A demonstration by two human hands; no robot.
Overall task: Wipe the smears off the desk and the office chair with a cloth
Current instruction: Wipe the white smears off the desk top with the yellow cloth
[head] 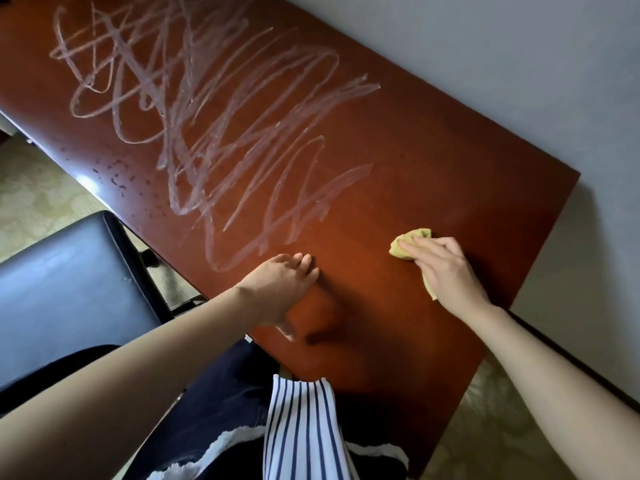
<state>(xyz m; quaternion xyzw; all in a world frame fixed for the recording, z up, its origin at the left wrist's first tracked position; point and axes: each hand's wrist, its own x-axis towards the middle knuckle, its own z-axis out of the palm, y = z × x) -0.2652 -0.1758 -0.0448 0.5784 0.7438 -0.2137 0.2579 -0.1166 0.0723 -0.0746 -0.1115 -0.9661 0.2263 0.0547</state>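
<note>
One cloth [414,238] | gripped lengthwise in right hand [443,270] | smear strokes [214,133] cross desk [433,161]

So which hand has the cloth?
The right hand grips the yellow cloth; the left hand rests on the desk, holding nothing.

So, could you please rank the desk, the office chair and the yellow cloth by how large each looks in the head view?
1. desk, filling most of the frame.
2. office chair, cut off by the frame edge.
3. cloth, small and mostly covered by the right hand.
</note>
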